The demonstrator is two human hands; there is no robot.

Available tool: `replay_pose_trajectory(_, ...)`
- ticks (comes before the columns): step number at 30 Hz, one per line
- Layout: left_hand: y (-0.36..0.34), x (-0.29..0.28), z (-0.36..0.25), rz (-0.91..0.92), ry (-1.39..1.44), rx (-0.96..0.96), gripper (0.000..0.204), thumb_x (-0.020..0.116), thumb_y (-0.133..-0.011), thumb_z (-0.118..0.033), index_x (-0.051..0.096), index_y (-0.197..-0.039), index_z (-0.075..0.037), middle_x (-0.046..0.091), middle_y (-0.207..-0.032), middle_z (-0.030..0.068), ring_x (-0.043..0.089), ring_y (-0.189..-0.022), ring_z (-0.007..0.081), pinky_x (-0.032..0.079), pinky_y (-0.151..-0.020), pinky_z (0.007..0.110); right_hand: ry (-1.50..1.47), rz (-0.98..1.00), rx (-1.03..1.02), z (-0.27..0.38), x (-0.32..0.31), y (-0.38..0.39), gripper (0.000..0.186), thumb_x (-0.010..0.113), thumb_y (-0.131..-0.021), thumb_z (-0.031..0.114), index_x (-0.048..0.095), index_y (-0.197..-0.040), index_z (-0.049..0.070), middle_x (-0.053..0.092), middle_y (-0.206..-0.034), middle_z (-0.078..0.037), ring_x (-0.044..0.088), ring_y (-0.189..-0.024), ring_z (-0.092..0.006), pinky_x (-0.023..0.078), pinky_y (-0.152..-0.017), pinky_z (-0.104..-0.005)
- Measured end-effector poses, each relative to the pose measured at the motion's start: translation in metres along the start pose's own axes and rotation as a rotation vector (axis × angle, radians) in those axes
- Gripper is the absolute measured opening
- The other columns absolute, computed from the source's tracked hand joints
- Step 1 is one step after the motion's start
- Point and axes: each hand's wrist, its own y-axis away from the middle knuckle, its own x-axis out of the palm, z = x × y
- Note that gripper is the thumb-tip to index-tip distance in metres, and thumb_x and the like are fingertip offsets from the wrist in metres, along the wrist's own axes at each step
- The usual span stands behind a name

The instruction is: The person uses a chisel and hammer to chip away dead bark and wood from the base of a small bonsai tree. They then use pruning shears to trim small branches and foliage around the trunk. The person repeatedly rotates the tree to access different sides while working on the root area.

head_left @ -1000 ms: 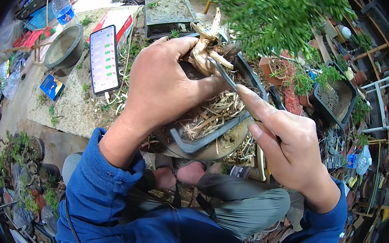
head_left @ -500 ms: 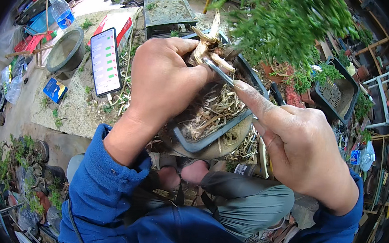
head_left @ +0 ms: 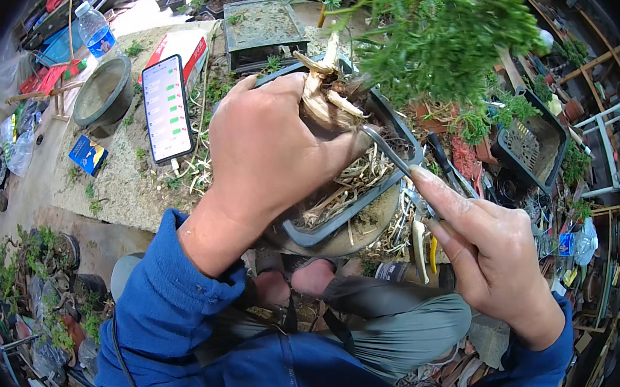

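Observation:
My left hand [head_left: 266, 147] is closed round the pale, stripped trunk of a juniper bonsai [head_left: 327, 105], its thumb side below the bare wood. Green foliage [head_left: 446, 49] of the same tree spreads at the upper right. In my right hand [head_left: 489, 246] is a slim metal carving tool [head_left: 388, 150] with a curved tip, the forefinger stretched along its shaft. That tip lies at the lower right of the bare wood, by my left thumb; whether it touches is hard to tell. Under the trunk, a dark rectangular pot [head_left: 309, 235] holds wood shavings [head_left: 348, 191], partly hidden by my left hand.
A phone with a lit screen [head_left: 168, 107] leans left of my left hand on the stone slab [head_left: 118, 188]. Beyond it stand a round grey pot [head_left: 105, 93] and a water bottle [head_left: 94, 29]. More tools [head_left: 449, 166] and a black plastic basket [head_left: 530, 145] lie at the right.
My right hand and the carving tool have moved down and right, and the tip has come off the upper wood. My left hand keeps its grip on the trunk.

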Motion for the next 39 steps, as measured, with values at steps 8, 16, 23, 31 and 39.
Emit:
replay_pose_trajectory(8, -0.006, -0.007, 0.009, 0.207, 0.219, -0.192, 0.045, 0.097, -0.067, -0.032, 0.079, -0.1, -0.008, 0.077, -0.093, 0.0122, 0.074, -0.089, 0.0331, 0.058, -0.081, 0.042, -0.158, -0.02, -0.046, -0.014, 0.026, -0.003, 0.053, 0.068, -0.094, -0.004, 0.066, -0.147, -0.003, 0.077, -0.128, -0.023, 0.078, -0.091, -0.034, 0.061, -0.082, -0.0382)
replay_pose_trajectory(16, -0.01, -0.009, 0.013, 0.225, 0.389, -0.298, 0.032, 0.088, -0.079, -0.032, 0.084, -0.101, -0.009, 0.077, -0.082, 0.0138, 0.073, -0.072, 0.0311, 0.057, -0.071, 0.039, -0.016, -0.12, -0.061, -0.007, 0.045, -0.028, 0.056, 0.068, -0.096, -0.003, 0.064, -0.151, -0.001, 0.075, -0.096, -0.02, 0.069, -0.072, -0.0331, 0.055, -0.066, -0.0405)
replay_pose_trajectory(23, -0.007, -0.007, 0.005, 0.168, 0.486, -0.357, 0.025, 0.083, -0.083, -0.028, 0.088, -0.103, -0.014, 0.077, -0.077, 0.0129, 0.073, -0.065, 0.0266, 0.056, -0.064, 0.037, 0.028, -0.098, -0.015, 0.011, 0.038, -0.035, 0.055, 0.069, -0.097, -0.002, 0.063, -0.152, 0.0, 0.066, -0.08, -0.018, 0.065, -0.067, -0.035, 0.053, -0.063, -0.0422)
replay_pose_trajectory(31, -0.007, -0.008, 0.006, 0.214, 0.439, -0.428, 0.021, 0.083, -0.088, -0.015, 0.084, -0.102, 0.001, 0.079, -0.08, 0.0039, 0.065, -0.071, 0.0056, 0.05, -0.065, 0.026, 0.046, -0.017, -0.038, 0.019, 0.015, -0.041, 0.057, 0.067, -0.096, -0.003, 0.063, -0.152, 0.0, 0.064, -0.079, -0.022, 0.066, -0.07, -0.0411, 0.053, -0.065, -0.0437)
replay_pose_trajectory(39, -0.008, -0.004, 0.005, 0.12, 0.332, -0.399, 0.025, 0.081, -0.079, -0.028, 0.085, -0.091, -0.007, 0.069, -0.073, 0.0217, 0.066, -0.062, 0.0394, 0.052, -0.059, 0.043, 0.238, 0.081, 0.032, 0.035, 0.001, -0.029, 0.066, 0.062, -0.092, -0.003, 0.059, -0.158, 0.006, 0.064, -0.074, -0.017, 0.064, -0.067, -0.0386, 0.052, -0.061, -0.0467)
